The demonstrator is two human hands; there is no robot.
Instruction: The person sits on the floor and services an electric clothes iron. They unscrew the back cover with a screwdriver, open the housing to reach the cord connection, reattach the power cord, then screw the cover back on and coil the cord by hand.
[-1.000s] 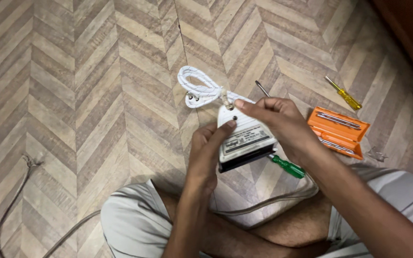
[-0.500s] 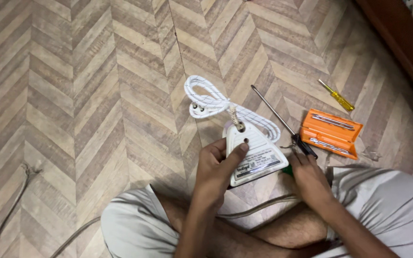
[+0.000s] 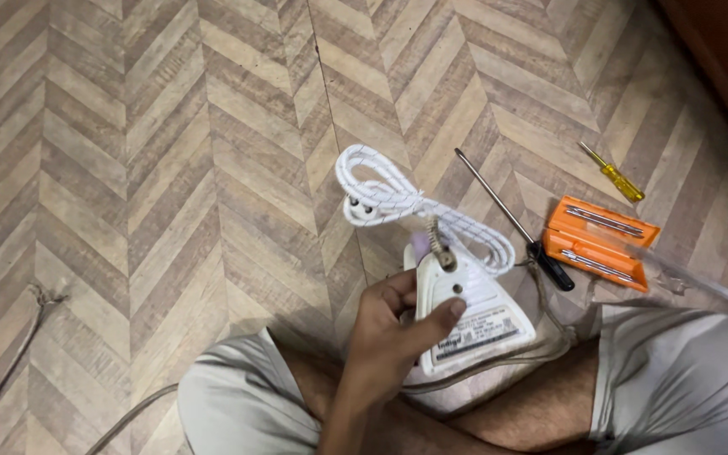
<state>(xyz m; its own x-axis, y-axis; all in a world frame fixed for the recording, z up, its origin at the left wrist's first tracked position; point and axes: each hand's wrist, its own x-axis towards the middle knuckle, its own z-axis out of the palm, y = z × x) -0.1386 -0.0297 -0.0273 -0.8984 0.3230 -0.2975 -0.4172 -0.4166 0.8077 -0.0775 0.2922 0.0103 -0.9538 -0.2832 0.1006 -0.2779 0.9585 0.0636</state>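
My left hand [image 3: 389,333] grips a white electric iron [image 3: 473,316] over my crossed legs, rear end up, thumb pressed on its back plate near a small hole. A white braided cord [image 3: 398,198] with a plug loops from the iron's top onto the floor. A long screwdriver with a black handle [image 3: 507,221] lies on the floor just right of the iron. My right hand is out of the frame.
An open orange tool case [image 3: 602,242] with metal bits lies right of the screwdriver. A small yellow-handled screwdriver [image 3: 615,173] is beyond it. A grey cable [image 3: 10,371] runs along the floor at left. Dark wooden furniture [image 3: 718,59] stands at the top right.
My right hand left the iron's top, reached down to the right by the screwdriver, then went out of view. The left hand has kept hold of the iron, now turned more upright.
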